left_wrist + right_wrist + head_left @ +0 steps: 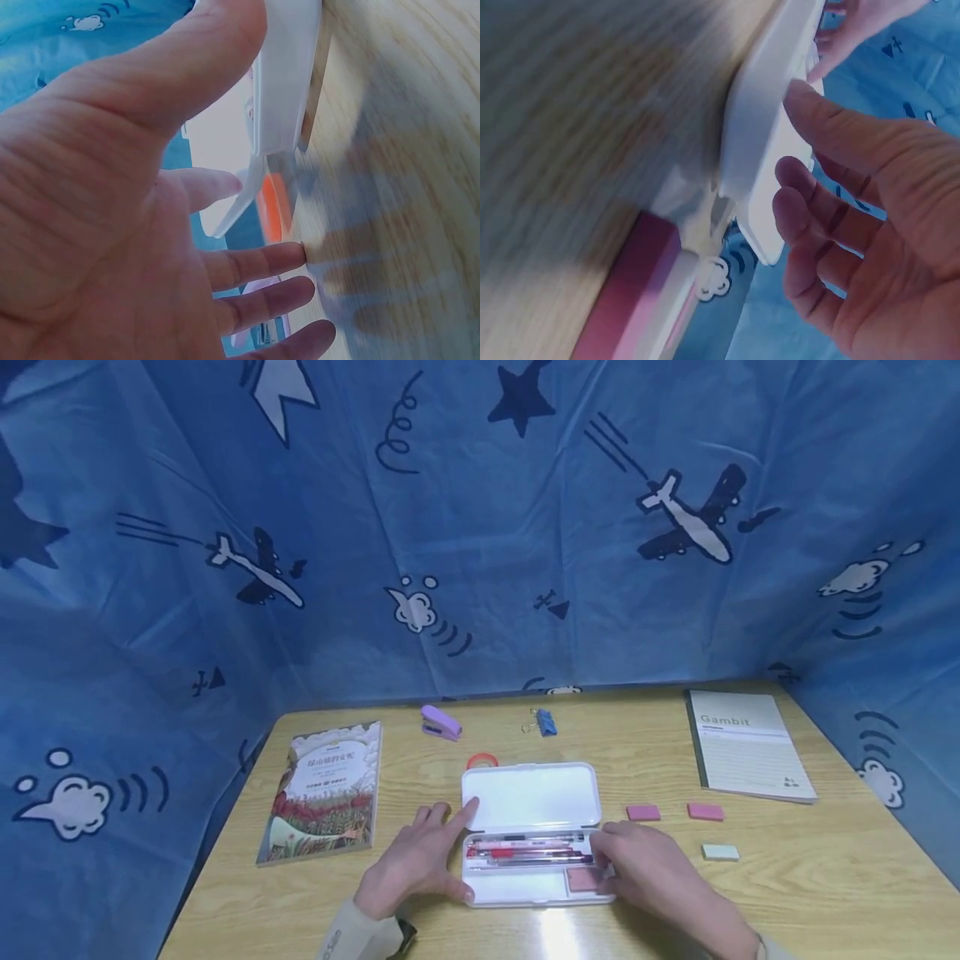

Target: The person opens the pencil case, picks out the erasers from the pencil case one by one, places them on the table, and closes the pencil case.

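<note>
An opened white pencil case (517, 889) lies before me, its lid (532, 797) tipped back away from me. Several pens (528, 850) fill its long upper compartment, and a pink eraser (583, 879) sits in the small front-right one. My left hand (420, 860) spreads at the left end, thumb at the case's front corner and index finger (202, 187) against the lid's edge. At the right end is my right hand (648, 864), fingers loosely bent over the rim beside the eraser. In the right wrist view, its thumb and fingertips (791, 206) stand apart with nothing seen between them.
Two pink erasers (643, 812) (706, 812) and a pale green one (720, 852) lie right of the case. Behind it are a red tape roll (482, 760), purple stapler (441, 723) and blue binder clip (546, 722). A book (322, 793) lies left, a notebook (750, 743) right.
</note>
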`<state>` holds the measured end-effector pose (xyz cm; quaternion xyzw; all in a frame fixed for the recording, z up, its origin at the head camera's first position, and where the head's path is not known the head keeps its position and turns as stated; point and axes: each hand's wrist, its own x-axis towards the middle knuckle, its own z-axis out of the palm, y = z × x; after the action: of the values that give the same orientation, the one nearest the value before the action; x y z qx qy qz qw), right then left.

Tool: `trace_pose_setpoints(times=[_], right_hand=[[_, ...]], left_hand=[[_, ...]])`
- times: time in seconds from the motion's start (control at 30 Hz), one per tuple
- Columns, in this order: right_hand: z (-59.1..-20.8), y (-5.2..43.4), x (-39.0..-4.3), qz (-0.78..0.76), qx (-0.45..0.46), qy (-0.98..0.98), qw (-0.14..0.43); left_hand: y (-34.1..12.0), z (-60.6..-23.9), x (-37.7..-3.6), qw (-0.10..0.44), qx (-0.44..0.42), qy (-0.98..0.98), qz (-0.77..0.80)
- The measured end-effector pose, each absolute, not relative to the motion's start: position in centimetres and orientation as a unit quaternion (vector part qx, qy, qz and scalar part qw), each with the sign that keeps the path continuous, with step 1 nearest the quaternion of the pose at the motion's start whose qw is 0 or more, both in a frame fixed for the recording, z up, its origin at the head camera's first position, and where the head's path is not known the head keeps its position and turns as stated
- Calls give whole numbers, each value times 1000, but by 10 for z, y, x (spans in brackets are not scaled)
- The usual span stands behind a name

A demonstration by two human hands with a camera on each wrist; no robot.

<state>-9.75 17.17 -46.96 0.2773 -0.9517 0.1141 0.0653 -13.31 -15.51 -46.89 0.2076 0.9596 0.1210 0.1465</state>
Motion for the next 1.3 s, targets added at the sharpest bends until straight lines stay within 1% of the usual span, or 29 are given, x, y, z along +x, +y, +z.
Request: trace_pose_setpoints(times=[0.3,0.63,1.13,1.2,1.3], right_hand=[[-476,160,-107,88,322,-940,65],[-474,164,-105,102,365,-924,56],[-479,169,-103,97,392,-907,121],[-477,170,-103,114,385,-909,112],[-471,173,-102,162,359,-916,72]], left_hand=[[-154,-468,-133,151,201,961,112],[-153,-467,-133,151,201,961,111],[-153,-469,-135,159,193,962,114],[-153,-470,-135,158,194,961,115],[-154,-469,-135,159,194,961,116]])
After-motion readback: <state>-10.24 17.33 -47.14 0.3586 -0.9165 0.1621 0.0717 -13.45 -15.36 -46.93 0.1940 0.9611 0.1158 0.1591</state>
